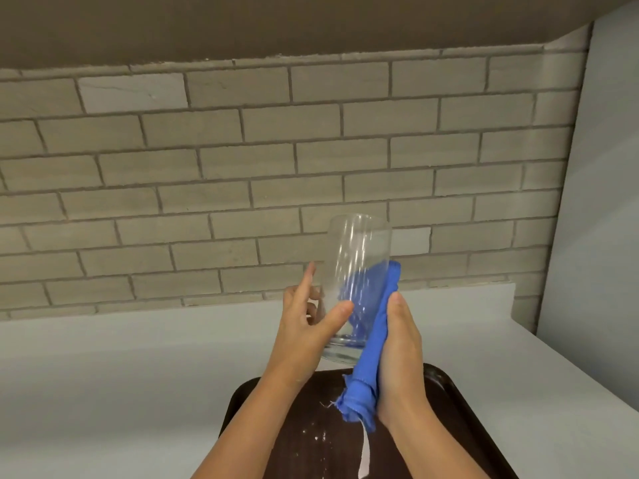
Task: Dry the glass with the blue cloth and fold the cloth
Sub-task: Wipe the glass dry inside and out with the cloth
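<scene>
Above brown tray (276, 440), glass (356, 271) tilts mouth-up.

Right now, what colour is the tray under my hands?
Dark brown tray, speckled with white drops, seen in the head view.

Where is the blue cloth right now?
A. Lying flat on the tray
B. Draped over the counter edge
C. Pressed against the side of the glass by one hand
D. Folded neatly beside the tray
C: the right hand presses the bunched blue cloth along the side of the glass, which the left hand holds above the tray.
</scene>
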Motion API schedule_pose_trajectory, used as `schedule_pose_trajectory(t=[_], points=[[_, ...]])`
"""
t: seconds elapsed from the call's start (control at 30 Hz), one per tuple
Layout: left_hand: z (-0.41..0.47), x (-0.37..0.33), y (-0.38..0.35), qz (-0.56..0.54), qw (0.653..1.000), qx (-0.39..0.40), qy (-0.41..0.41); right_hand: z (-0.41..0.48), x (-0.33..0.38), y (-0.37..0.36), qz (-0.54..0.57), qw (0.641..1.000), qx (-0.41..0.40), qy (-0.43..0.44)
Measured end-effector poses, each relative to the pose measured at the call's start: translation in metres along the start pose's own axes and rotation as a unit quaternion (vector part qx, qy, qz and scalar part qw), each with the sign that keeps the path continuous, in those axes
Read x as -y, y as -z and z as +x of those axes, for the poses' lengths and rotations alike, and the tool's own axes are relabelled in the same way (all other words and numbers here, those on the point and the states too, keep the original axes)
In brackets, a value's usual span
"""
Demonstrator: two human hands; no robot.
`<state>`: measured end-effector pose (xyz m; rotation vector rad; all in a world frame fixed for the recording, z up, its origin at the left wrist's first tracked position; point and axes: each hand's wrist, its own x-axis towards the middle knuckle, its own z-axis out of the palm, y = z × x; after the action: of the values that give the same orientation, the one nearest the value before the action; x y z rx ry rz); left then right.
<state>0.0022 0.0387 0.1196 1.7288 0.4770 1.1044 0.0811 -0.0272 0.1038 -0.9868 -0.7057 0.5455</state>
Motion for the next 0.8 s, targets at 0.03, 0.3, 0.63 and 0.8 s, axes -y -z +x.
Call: schedule_pose_trajectory(t=[0.03, 0.3, 0.63, 0.8], points=[[0.0, -0.004, -0.002, 0.02, 0.999, -0.021, -0.014, 0.0, 0.004, 0.0, -0.006, 1.0, -0.004, 0.008], [-0.022, -0.017, -0.017, 0.086, 0.993, -0.071, -0.03, -0.013, 0.011, -0.006, -0.033, 0.998, 0.022, 0.051], [-0.022, -0.015, 0.01, -0.233, 0.96, 0.045, 0.145, -0.025, 0.023, -0.018, -0.235, 0.925, 0.158, 0.252], [-0.018, -0.023, 0.011, -0.35, 0.925, 0.102, 0.11, 0.013, 0.06, -0.035, -0.215, 0.936, 0.147, 0.238]])
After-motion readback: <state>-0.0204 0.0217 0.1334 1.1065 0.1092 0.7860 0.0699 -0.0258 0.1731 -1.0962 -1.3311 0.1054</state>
